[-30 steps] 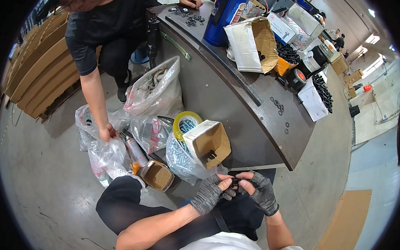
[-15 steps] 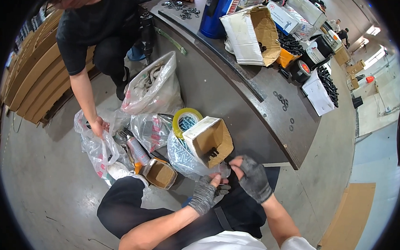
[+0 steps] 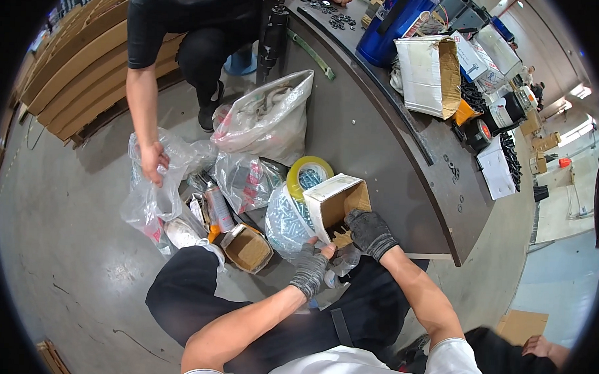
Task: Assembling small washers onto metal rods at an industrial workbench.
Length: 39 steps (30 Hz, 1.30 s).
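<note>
My right hand [image 3: 372, 234], in a dark grey fingerless glove, reaches over the near rim into a white open cardboard box [image 3: 319, 214]. Its fingertips are hidden among the small black parts [image 3: 339, 229] at the bottom. My gloved left hand [image 3: 310, 268] is closed just below the box, with thumb and fingers at the edge of a small clear plastic bag [image 3: 346, 260]. The box leans on a clear bag of silver screws [image 3: 285, 223], beside a roll of yellow tape [image 3: 303, 168].
A co-worker's hand [image 3: 154, 162] is at a clear plastic bag [image 3: 143, 211] on the left. A small open carton [image 3: 248, 249] and spray can [image 3: 218, 207] stand nearby. The dark table [image 3: 453, 225] curves along the right. Another person's hand [image 3: 537, 345] shows at lower right.
My right hand has moved from beside the box into it. The view has shifted, so the scene sits farther right. Another person has come into view at lower right.
</note>
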Each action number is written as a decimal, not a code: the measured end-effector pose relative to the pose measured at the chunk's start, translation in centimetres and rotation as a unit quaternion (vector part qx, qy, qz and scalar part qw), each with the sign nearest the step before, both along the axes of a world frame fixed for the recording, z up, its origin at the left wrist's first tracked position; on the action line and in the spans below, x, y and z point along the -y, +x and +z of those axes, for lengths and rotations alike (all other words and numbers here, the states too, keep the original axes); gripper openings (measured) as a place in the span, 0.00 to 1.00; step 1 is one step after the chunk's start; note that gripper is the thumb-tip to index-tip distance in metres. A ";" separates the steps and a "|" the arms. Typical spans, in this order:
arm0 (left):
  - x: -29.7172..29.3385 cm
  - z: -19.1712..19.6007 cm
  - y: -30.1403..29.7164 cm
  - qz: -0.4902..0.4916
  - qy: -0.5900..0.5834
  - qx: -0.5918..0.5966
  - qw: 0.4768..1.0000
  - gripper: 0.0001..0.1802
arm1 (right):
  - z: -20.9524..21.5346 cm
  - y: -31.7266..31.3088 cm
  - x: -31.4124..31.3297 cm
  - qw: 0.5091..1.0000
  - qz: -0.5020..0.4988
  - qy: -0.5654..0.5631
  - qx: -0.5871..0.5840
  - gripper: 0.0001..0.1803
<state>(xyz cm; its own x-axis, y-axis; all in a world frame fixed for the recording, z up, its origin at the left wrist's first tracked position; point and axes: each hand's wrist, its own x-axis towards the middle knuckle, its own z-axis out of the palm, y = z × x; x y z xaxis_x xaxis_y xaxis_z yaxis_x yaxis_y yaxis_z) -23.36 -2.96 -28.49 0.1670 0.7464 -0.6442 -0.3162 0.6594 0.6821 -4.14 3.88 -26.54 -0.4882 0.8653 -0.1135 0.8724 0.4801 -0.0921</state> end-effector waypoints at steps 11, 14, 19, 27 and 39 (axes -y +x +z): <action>0.3 -4.2 0.7 0.007 0.027 0.023 0.999 0.40 | 7.2 0.8 3.2 0.983 -0.057 0.013 -0.172 0.20; -0.2 -3.6 -0.2 -0.015 0.032 0.056 0.998 0.40 | 10.8 0.5 6.2 0.974 -0.055 0.023 -0.218 0.25; 0.0 -1.2 -0.1 -0.012 0.029 0.104 0.994 0.41 | 7.6 3.0 11.3 0.977 -0.061 0.045 -0.201 0.21; 0.2 -2.7 -0.2 0.022 0.040 0.115 0.992 0.35 | 1.3 -0.1 6.8 0.991 -0.025 0.132 -0.015 0.26; 0.1 -2.0 0.2 0.041 0.025 0.135 0.990 0.25 | -0.2 -1.1 6.3 0.986 -0.045 0.125 0.096 0.24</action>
<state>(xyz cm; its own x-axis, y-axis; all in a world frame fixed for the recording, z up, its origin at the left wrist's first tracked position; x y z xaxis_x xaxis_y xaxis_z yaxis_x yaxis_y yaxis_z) -23.17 -3.02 -30.51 0.2663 0.7939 -0.5467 -0.5421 0.5923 0.5961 -5.20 -2.44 -26.76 -0.3978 0.9171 0.0264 0.9026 0.3860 0.1907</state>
